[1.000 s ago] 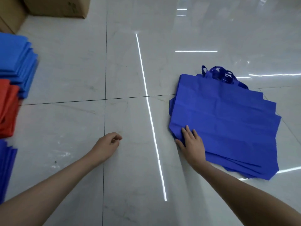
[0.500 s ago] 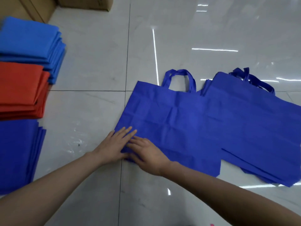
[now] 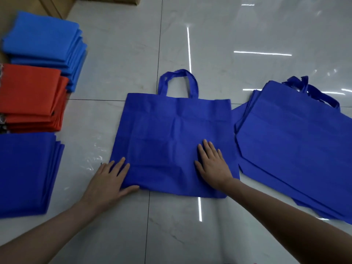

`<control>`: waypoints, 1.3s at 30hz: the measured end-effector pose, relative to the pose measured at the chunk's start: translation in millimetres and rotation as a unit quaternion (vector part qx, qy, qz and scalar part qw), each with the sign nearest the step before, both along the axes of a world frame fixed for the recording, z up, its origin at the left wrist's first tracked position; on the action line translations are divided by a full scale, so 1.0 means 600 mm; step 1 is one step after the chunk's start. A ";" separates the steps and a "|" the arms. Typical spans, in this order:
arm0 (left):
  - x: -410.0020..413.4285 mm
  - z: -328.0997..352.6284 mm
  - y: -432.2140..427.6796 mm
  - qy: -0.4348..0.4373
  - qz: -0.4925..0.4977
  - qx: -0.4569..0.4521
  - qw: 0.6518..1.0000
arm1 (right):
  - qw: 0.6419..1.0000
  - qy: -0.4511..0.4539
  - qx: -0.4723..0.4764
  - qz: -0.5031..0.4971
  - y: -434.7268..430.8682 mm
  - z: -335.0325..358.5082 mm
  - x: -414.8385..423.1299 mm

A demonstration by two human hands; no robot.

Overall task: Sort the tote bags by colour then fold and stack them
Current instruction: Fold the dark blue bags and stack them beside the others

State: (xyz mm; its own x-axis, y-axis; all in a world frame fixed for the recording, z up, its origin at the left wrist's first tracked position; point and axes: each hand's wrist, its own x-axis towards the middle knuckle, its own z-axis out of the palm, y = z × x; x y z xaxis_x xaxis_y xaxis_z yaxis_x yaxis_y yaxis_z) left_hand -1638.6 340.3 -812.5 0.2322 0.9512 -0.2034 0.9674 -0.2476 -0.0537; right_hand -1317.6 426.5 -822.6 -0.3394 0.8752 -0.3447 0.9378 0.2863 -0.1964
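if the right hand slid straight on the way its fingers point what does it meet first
The right hand lies flat on the spread tote bag, fingers pointing away and slightly left. It would only cross more bag, then probably reach the handle loop.

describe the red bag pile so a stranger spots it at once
Three folded stacks line the left edge of the tiled floor. The red stack sits between the light blue stack and the dark blue stack. It alone isn't blue.

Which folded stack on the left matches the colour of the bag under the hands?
The nearest stack, royal blue like the bag; the orange-red stack and lighter blue stack differ.
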 end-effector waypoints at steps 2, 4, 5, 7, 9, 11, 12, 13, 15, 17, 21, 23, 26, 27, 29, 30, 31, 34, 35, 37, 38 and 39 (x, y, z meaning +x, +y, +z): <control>-0.014 0.005 -0.024 -0.019 -0.015 0.041 0.999 | 0.999 0.020 -0.024 0.035 0.019 0.002 -0.011; -0.033 0.015 -0.037 -0.058 -0.037 0.077 0.995 | 0.996 0.040 -0.044 0.062 0.031 0.009 -0.018; -0.039 0.021 -0.040 -0.074 -0.036 0.090 0.993 | 0.994 0.063 -0.060 0.061 0.033 0.014 -0.020; -0.044 0.029 -0.038 -0.085 -0.021 0.129 0.988 | 0.985 0.135 -0.100 0.046 0.033 0.032 -0.019; -0.039 0.043 -0.035 -0.089 0.020 0.155 0.984 | 0.971 0.190 -0.124 0.070 0.023 0.058 -0.009; -0.037 0.054 -0.032 -0.090 0.059 0.177 0.978 | 0.962 0.206 -0.142 0.107 0.007 0.079 0.012; -0.039 0.060 -0.027 -0.085 0.076 0.180 0.977 | 0.961 0.208 -0.148 0.109 -0.002 0.087 0.026; -0.043 0.065 -0.019 -0.082 0.089 0.185 0.975 | 0.961 0.206 -0.148 0.108 -0.010 0.091 0.042; -0.053 0.074 -0.001 -0.097 0.108 0.180 0.973 | 0.966 0.192 -0.135 0.108 -0.022 0.090 0.077; -0.061 0.075 0.011 -0.141 0.105 0.159 0.972 | 0.975 0.159 -0.102 0.114 -0.025 0.076 0.108; -0.067 0.092 0.033 -0.314 0.145 0.116 0.931 | 0.958 0.275 -0.066 -0.055 -0.008 0.067 0.116; -0.070 0.110 0.050 -0.432 0.194 0.064 0.879 | 0.913 0.375 -0.074 -0.144 0.015 0.087 0.100; -0.081 0.124 0.078 -0.541 0.233 0.001 0.808 | 0.858 0.460 -0.107 -0.202 0.055 0.106 0.096; -0.087 0.120 0.084 -0.570 0.259 -0.010 0.780 | 0.841 0.481 -0.119 -0.217 0.067 0.110 0.095; -0.098 0.107 0.088 -0.600 0.322 -0.034 0.732 | 0.805 0.514 -0.136 -0.263 0.088 0.115 0.093; -0.100 0.099 0.087 -0.593 0.345 -0.054 0.726 | 0.788 0.527 -0.143 -0.286 0.098 0.117 0.090; -0.100 0.089 0.086 -0.581 0.359 -0.078 0.726 | 0.777 0.530 -0.150 -0.305 0.107 0.117 0.086; -0.083 0.066 0.084 -0.537 0.369 -0.079 0.754 | 0.775 0.491 -0.162 -0.363 0.130 0.106 0.072; -0.078 0.059 0.085 -0.523 0.374 -0.062 0.764 | 0.773 0.477 -0.162 -0.386 0.135 0.099 0.069; -0.072 0.048 0.089 -0.496 0.386 -0.039 0.777 | 0.768 0.455 -0.165 -0.420 0.134 0.092 0.061; -0.068 0.043 0.091 -0.482 0.398 -0.035 0.780 | 0.765 0.453 -0.173 -0.424 0.130 0.089 0.058; -0.066 0.035 0.092 -0.461 0.412 -0.038 0.785 | 0.760 0.459 -0.186 -0.421 0.125 0.086 0.057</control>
State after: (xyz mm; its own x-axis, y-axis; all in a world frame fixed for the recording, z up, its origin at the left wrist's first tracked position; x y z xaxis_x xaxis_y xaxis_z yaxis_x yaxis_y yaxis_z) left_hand -1678.0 395.2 -791.4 -0.3732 0.8492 -0.3735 0.4196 0.5136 0.7484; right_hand -1283.3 501.7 -771.0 0.0396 0.8154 -0.5775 0.1763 -0.5746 -0.7992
